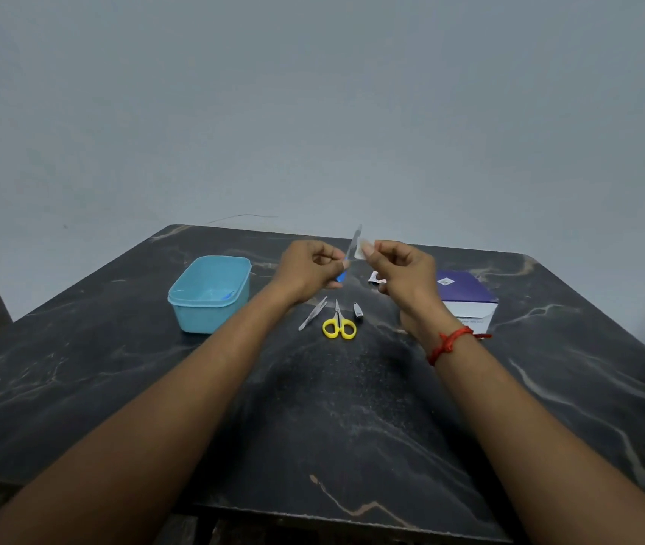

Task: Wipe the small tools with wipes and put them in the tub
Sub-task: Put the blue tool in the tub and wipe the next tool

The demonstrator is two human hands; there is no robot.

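Left hand [309,269] pinches the blue-handled file [352,245] upright above the counter [352,407]; right hand [399,269] pinches a wipe [361,251] against its blade. Thin grip: a hard rub could flick it loose, short of the tub [203,316] on the left.

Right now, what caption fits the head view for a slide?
Left hand holds a blue-handled file; right hand pinches a wipe at its blade.

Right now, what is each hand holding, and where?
Left hand grips the file by its blue handle; right hand pinches a wipe between fingertips.
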